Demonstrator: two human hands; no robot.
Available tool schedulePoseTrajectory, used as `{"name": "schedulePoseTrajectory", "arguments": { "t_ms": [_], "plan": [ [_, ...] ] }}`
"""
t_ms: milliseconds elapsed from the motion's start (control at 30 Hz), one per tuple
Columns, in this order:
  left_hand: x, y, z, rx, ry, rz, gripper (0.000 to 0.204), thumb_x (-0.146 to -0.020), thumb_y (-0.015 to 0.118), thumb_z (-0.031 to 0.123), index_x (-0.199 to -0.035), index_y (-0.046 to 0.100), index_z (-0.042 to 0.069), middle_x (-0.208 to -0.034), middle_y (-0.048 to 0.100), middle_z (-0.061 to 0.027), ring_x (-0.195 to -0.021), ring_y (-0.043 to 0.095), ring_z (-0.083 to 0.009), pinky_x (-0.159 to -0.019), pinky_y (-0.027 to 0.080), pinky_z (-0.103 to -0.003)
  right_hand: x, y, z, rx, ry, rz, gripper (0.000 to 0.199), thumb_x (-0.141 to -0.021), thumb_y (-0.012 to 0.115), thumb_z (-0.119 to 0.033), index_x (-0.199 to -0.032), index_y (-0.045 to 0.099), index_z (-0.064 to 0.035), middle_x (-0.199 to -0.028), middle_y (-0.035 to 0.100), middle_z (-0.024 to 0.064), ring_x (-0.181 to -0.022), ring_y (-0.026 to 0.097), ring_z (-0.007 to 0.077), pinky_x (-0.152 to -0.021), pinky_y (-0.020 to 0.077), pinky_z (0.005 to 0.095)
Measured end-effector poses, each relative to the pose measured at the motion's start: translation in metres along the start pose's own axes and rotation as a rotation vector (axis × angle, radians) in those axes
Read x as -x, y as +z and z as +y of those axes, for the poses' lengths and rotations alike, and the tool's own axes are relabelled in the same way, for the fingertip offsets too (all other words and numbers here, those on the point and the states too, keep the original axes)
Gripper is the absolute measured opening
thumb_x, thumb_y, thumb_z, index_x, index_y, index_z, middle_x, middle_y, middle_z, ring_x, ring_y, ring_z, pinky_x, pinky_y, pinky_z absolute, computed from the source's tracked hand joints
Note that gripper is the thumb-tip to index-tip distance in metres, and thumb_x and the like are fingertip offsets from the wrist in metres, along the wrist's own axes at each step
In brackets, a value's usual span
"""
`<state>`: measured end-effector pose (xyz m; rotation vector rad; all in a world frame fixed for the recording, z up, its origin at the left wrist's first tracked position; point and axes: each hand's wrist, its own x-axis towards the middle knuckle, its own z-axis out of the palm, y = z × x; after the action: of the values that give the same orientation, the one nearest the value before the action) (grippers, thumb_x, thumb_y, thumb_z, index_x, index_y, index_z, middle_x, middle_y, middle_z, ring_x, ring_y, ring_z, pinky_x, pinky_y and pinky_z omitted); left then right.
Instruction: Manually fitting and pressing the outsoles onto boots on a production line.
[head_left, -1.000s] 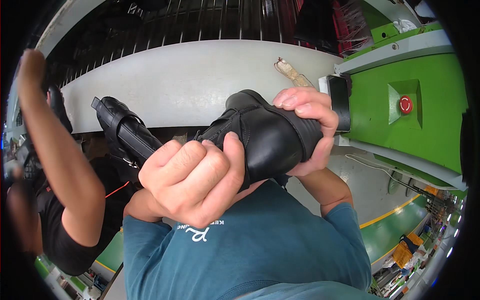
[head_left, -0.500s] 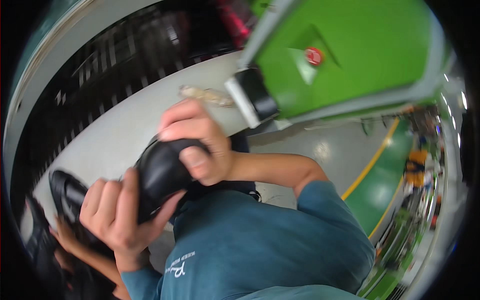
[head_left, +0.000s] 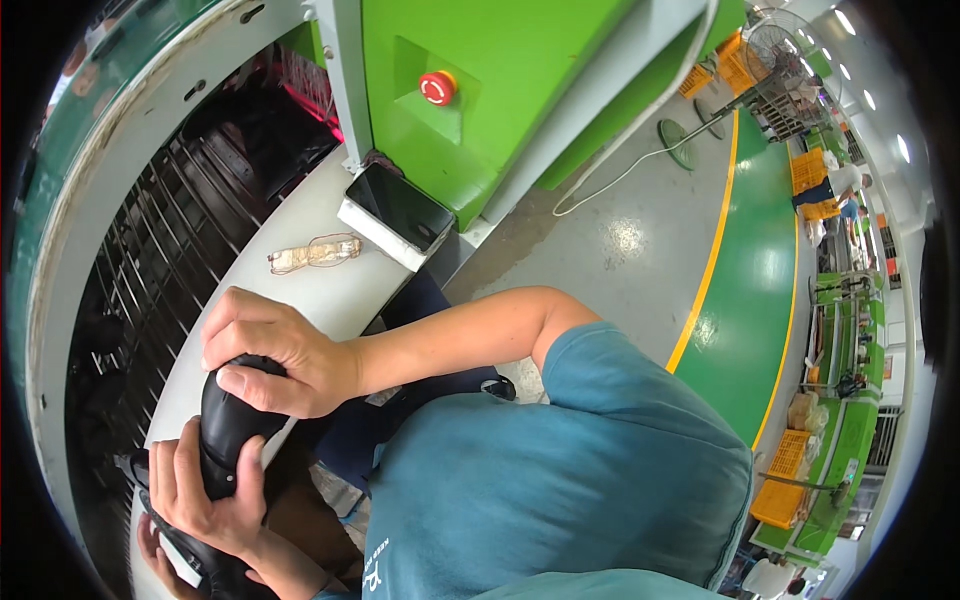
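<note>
A black shoe (head_left: 232, 432) with a smooth, glossy upper is held at the table's edge on the left. My right hand (head_left: 280, 352) is closed over its upper end, the thumb pressed along the surface. Lower down, my left hand (head_left: 205, 490) wraps the shoe, fingers on one side and thumb on the other. Both palms hide parts of the shoe. Just below my left hand, a co-worker's hand (head_left: 160, 560) is at another black shoe (head_left: 215, 572), seen only in part.
On the pale table (head_left: 290, 220) lies a wrapped light-coloured bundle (head_left: 315, 254). A phone (head_left: 400, 205) rests on a white box beside the green machine panel (head_left: 480, 90) with its red stop button (head_left: 437, 88). A rack of metal bars (head_left: 150, 270) runs along the far left.
The view has swung, and the machine panel now sits further left. My hands still grip the shoe, now lower left in view. The picture is sharper.
</note>
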<state>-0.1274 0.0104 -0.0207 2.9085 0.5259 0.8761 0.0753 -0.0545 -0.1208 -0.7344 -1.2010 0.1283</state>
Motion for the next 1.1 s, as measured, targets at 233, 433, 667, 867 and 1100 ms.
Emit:
{"name": "schedulePoseTrajectory", "arguments": {
  "t_ms": [233,433,667,867,1100],
  "plan": [
    [0.014,0.025,-0.051,-0.066,-0.063,0.332,0.042,-0.106,0.047,0.027,-0.096,0.075,-0.003,-0.101,0.075,-0.0181,-0.113,0.070,-0.0391,-0.119,0.047,-0.055,0.022,-0.002,-0.014,-0.040,-0.066,-0.249,0.066,-0.097,0.087,-0.047,-0.145,0.068,-0.0067,-0.142,0.069,0.0169,-0.124,0.067,0.0368,-0.108,0.0532,0.0491],
    [0.028,0.041,-0.065,0.157,-0.224,0.462,0.052,-0.112,0.041,0.032,-0.094,0.080,0.002,-0.133,0.078,-0.0163,-0.149,0.058,-0.0348,-0.137,0.018,-0.054,0.067,-0.027,0.041,0.110,0.423,-0.588,0.122,-0.071,0.108,-0.033,-0.170,0.043,-0.0047,-0.164,0.058,0.0170,-0.153,0.055,0.0320,-0.131,0.0409,0.0456],
    [0.086,0.072,-0.083,0.512,-0.299,0.415,0.096,-0.120,0.010,0.063,-0.117,0.077,-0.006,-0.136,0.076,-0.0242,-0.153,0.054,-0.0409,-0.140,0.016,-0.057,0.049,-0.030,0.039,0.247,0.362,-0.626,0.096,-0.065,0.109,-0.021,-0.150,0.065,-0.0122,-0.136,0.070,0.0110,-0.130,0.068,0.0318,-0.115,0.0533,0.0424],
    [0.134,0.121,-0.038,0.466,-0.333,0.164,0.080,-0.097,0.072,0.067,-0.147,0.066,0.005,-0.165,0.062,-0.0197,-0.164,0.045,-0.0412,-0.138,0.021,-0.060,0.027,-0.058,0.024,0.519,0.121,-0.751,0.055,-0.072,0.097,-0.010,-0.124,0.081,-0.0182,-0.138,0.070,0.0076,-0.128,0.067,0.0337,-0.113,0.0516,0.0484],
    [0.130,0.123,-0.045,0.343,-0.332,0.170,0.076,-0.076,0.101,0.037,-0.140,0.073,0.006,-0.161,0.066,-0.0183,-0.156,0.055,-0.0411,-0.134,0.033,-0.060,0.036,-0.036,0.009,0.604,-0.020,-0.801,0.035,-0.081,0.090,-0.011,-0.115,0.079,-0.0140,-0.142,0.071,0.0060,-0.137,0.064,0.0324,-0.122,0.0425,0.0571]
  ]
}}
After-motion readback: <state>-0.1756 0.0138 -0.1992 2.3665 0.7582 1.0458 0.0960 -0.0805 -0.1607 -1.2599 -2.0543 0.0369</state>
